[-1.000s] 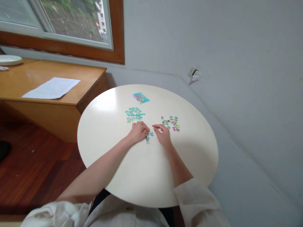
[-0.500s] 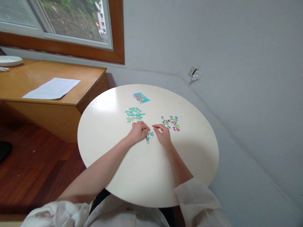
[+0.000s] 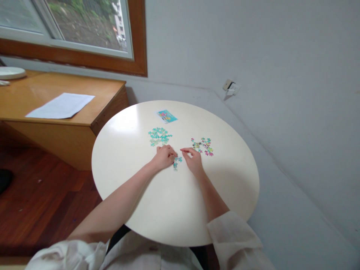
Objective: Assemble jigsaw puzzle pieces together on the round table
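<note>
On the round white table, a small group of joined jigsaw pieces (image 3: 176, 164) lies between my hands. My left hand (image 3: 165, 156) rests at its upper left edge, fingers curled and pressed down; what they touch is partly covered. My right hand (image 3: 192, 157) is just right of the group, thumb and forefinger pinched together; anything between the tips is too small to make out. Beyond my left hand lies a pile of loose turquoise and green jigsaw pieces (image 3: 159, 135). A second pile of mixed pink, yellow and dark pieces (image 3: 203, 145) lies to the right of my right hand.
A picture card (image 3: 167, 116) lies at the far side of the white table (image 3: 225, 187). To the left stands a wooden desk (image 3: 112, 88) with a paper sheet (image 3: 62, 105) and a white round object (image 3: 11, 72). A wall socket (image 3: 228, 85) is behind.
Both hands hold almost the same pose and place. The whole view has shifted very slightly; the jigsaw pieces show no clear change.
</note>
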A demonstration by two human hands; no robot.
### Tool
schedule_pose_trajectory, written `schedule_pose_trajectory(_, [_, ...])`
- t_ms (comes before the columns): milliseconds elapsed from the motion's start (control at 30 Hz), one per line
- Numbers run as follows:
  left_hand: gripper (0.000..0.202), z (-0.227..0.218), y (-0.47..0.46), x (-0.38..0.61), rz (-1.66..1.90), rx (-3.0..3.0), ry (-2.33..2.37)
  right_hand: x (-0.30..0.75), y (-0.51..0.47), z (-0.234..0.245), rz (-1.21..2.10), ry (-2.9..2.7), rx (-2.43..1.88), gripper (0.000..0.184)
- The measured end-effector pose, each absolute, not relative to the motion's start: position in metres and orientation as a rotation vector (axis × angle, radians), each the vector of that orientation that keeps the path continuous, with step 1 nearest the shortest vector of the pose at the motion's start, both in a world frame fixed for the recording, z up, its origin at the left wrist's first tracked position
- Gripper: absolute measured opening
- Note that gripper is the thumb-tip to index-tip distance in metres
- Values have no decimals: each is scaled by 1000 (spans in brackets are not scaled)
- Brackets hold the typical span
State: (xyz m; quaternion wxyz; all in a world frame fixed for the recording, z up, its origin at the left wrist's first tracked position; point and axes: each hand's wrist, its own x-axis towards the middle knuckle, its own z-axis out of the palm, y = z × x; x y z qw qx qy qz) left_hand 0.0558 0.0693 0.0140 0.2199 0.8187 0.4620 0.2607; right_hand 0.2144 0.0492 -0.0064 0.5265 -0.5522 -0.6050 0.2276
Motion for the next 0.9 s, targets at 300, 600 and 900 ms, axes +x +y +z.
schedule_pose_trajectory(300, [36, 15, 68, 57, 740, 2258, 1286, 216, 49, -6, 536, -1475, -1347, 17])
schedule_pose_trajectory(600, [34, 13, 69, 56, 693, 2265, 1273, 215, 50, -7, 534, -1467, -1334, 17])
schedule_pose_trajectory(900, [36, 17, 68, 57, 682, 2252, 1304, 215, 47, -6, 446, -1569, -1338, 17])
